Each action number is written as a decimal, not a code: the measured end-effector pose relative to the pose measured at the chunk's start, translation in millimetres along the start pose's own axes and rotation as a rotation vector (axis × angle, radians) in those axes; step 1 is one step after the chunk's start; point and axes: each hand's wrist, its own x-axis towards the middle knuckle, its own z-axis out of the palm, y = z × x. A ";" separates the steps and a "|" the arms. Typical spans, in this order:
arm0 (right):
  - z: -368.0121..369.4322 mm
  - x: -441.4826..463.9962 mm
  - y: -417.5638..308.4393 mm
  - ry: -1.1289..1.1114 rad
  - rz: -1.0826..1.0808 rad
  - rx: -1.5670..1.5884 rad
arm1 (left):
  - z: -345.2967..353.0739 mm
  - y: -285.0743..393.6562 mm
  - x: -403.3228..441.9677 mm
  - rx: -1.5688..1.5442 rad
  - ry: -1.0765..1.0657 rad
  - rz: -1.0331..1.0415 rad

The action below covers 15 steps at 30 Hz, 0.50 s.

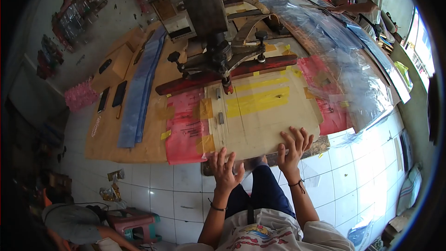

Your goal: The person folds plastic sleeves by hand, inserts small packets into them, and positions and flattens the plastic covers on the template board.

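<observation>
My left hand point(224, 171) rests at the near edge of a beige board point(260, 130), fingers apart. Near the board's right front corner, my right hand point(292, 148) lies with its fingers spread on the surface. Yellow tape point(258, 101) crosses the board, and small metal pieces point(221, 118) sit along its left side. Red sheets point(186, 128) flank it, held with brown tape point(206, 144). Above the board's far end stands a dark metal machine head point(218, 49) with knobbed arms, over a dark red bar point(260, 67). Neither hand holds anything.
Blue folded sheets point(145, 88), phones point(119, 94) and a cardboard box point(114, 67) lie on the left. Clear plastic sheeting point(325, 32) covers the right side. A co-worker point(367, 0) stands at the back right; another person point(74, 221) is low at left, near a stool point(134, 225).
</observation>
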 end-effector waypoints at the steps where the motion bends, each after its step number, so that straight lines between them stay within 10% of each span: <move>1: -1.5 -0.2 0.2 -0.016 -0.005 -0.003 | -0.5 1.3 0.9 -0.012 -0.012 -0.014; 15: -5.6 3.0 -3.5 -0.026 -0.028 -0.031 | -14.4 5.1 4.6 -0.050 -0.098 -0.047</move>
